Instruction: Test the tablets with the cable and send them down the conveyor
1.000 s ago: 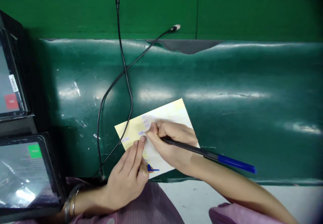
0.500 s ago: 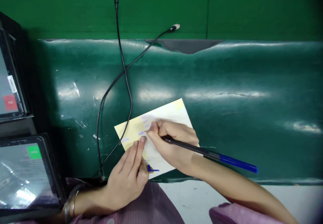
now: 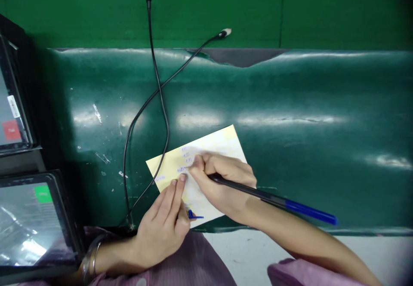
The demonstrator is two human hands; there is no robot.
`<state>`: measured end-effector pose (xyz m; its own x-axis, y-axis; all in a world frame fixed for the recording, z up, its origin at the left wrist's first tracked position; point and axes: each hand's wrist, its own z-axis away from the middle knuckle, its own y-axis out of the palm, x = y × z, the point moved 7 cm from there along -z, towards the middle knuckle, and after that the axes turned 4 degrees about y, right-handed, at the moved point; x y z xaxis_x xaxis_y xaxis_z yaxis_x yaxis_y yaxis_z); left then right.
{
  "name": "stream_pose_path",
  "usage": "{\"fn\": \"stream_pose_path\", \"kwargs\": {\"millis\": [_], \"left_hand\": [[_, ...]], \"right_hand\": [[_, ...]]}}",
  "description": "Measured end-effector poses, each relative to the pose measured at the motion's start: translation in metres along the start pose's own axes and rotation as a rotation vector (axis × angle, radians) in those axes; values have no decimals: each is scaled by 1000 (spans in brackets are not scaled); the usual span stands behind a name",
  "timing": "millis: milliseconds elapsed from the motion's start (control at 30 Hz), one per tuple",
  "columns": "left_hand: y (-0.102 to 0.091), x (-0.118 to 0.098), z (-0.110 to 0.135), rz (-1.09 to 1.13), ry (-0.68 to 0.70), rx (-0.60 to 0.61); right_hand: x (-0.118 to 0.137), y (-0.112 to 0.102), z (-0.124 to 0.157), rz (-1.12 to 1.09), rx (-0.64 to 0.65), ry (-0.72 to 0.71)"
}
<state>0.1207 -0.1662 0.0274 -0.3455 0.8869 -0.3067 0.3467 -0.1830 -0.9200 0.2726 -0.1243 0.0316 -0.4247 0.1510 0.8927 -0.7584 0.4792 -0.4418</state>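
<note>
My right hand (image 3: 227, 182) is closed round a black ballpoint pen (image 3: 258, 192) with a blue rear end, its tip down on a pale yellow and white sheet of paper (image 3: 206, 206). Several short lines of blue handwriting show on the sheet. My left hand (image 3: 164, 226) presses the lower left of the paper with two outstretched fingertips, close to the pen tip. A blue pen cap (image 3: 195, 216) pokes out from between its thumb and curled fingers; the rest of the cap is hidden.
A black cable (image 3: 166, 122) loops over the green mat (image 3: 322, 148) and crosses the paper's left corner. Two tablet-like screens (image 3: 29, 221) stand at the left, one with a green label, one with a red. The mat's covering is torn (image 3: 245, 58) at its far edge.
The pen's rear end has swung slightly right and down, and my right hand has shifted a little to the right. The left hand and paper stay put.
</note>
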Motion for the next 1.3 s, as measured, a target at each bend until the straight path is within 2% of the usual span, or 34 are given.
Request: {"fn": "stream_pose_path", "kwargs": {"millis": [167,533,633,800,867,967,1033,1100,1200,1300], "left_hand": [[2,0,3,11,-1,10],[0,1,1,4,-11,5],[0,1,2,4,-5,8],[4,1,4,28,2,39],[4,3,4,66,-3,32],[-2,10,4,229,-37,-36],[-9,19,4,420,-95,-115],[-16,26,5,603,-168,-175],[-25,27,9,774,-224,-172],[-36,16,16,913,-231,-126]], "right_hand": [[3,3,0,-14,42,-44],[2,1,1,-8,26,-30],[-2,-1,1,-27,14,17],[-14,-11,-2,-324,-112,128],[-17,-17,-4,-367,-176,144],[-18,-19,0,-416,-143,188],[-13,-19,9,-538,-64,181],[-3,-25,24,-657,-78,153],[16,-39,47,-672,-174,104],[44,-42,61,-550,-155,46]]}}
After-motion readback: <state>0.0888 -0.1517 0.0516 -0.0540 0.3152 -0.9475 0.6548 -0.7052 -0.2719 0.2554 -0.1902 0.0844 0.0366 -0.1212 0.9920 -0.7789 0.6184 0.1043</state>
